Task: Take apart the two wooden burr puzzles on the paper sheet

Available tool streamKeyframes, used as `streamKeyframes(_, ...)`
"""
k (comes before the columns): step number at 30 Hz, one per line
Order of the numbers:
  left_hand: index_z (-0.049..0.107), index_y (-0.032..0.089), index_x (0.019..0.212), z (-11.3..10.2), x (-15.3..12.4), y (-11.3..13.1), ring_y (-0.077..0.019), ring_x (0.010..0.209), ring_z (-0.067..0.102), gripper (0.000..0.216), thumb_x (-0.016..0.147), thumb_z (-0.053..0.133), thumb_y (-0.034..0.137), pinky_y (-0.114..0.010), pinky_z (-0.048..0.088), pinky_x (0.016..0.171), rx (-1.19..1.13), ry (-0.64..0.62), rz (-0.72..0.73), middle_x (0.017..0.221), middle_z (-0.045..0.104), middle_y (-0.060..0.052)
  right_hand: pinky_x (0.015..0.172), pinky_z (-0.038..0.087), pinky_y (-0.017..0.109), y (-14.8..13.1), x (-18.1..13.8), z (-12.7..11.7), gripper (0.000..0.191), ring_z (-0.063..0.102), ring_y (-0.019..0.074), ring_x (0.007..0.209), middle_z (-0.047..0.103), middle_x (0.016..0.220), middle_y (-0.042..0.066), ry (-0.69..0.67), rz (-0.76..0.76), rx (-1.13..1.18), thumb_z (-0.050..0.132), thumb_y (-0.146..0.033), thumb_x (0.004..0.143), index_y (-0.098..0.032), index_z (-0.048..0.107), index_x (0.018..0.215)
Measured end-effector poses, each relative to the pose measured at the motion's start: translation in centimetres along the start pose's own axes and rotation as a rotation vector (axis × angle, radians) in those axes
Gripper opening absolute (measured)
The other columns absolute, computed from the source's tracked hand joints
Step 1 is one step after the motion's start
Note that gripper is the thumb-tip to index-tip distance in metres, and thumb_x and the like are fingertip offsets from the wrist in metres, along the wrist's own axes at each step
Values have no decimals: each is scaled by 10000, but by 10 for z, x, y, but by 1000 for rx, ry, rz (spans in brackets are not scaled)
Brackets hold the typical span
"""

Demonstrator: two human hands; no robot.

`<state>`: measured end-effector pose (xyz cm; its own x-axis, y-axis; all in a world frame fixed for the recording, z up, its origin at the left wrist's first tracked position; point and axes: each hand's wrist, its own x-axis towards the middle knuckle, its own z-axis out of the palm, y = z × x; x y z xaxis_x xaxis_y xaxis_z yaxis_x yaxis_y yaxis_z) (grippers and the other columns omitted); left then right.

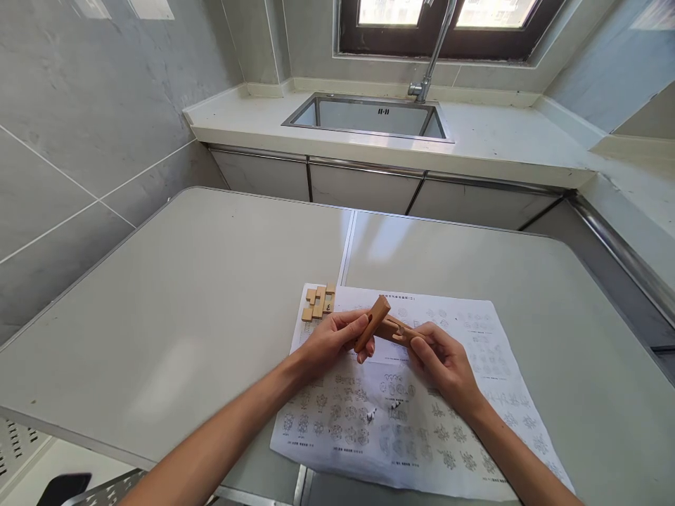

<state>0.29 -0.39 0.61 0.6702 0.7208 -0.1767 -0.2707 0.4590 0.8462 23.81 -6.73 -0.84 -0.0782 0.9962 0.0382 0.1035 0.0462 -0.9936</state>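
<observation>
My left hand pinches a brown wooden bar that tilts up to the right. My right hand grips a second notched wooden bar, and the two bars meet between my hands. Both hands hover just above a white printed sheet covered in small diagrams, which lies on the grey table. A small cluster of pale wooden puzzle pieces rests on the sheet's far left corner, a short way beyond my left hand.
Behind the table runs a white counter with a steel sink and a tall tap under a window. A grey tiled wall stands at the left. The table has a seam down its middle.
</observation>
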Motion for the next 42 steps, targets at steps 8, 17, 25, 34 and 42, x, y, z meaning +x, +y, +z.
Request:
streamKeyframes(8, 760, 140, 1063, -5, 3, -2, -70, 469, 477, 439, 934, 766, 560, -278, 478, 650, -107, 87, 25, 657, 653, 11, 541, 351, 301, -1, 1, -4, 372, 446, 153, 538, 537, 587, -24, 58, -10, 10, 600, -537, 1052, -225, 641, 853)
streamKeyframes(17, 776, 135, 1109, 1, 0, 6, -79, 562, 548, 411, 994, 706, 523, -241, 472, 631, 121, 27, 64, 766, 677, -22, 535, 362, 290, 4, 4, -1, 381, 447, 147, 549, 531, 623, -30, 315, 8, -64, 647, -546, 1030, -227, 625, 822)
streamKeyframes(25, 783, 132, 1163, 15, -6, -3, -102, 582, 586, 406, 996, 694, 492, -220, 473, 568, 500, -17, 123, 810, 744, -61, 665, 426, 298, 10, 10, -7, 401, 535, 165, 680, 600, 749, -14, 447, 60, -210, 587, -580, 1051, -234, 629, 852)
streamKeyframes(34, 775, 156, 1124, 10, -4, -12, -137, 698, 665, 230, 1017, 660, 324, -222, 463, 626, 1003, -98, 400, 888, 798, -70, 627, 427, 294, 12, 14, -17, 465, 592, 181, 666, 696, 766, 10, 476, 107, -429, 546, -649, 1031, -228, 684, 888)
streamKeyframes(42, 740, 164, 1050, 7, -2, -13, -156, 742, 670, 137, 1010, 674, 278, -249, 492, 683, 1201, -106, 525, 833, 743, -39, 645, 461, 297, 12, 14, -15, 430, 622, 190, 676, 738, 802, 22, 425, 81, -505, 558, -612, 1032, -227, 733, 952)
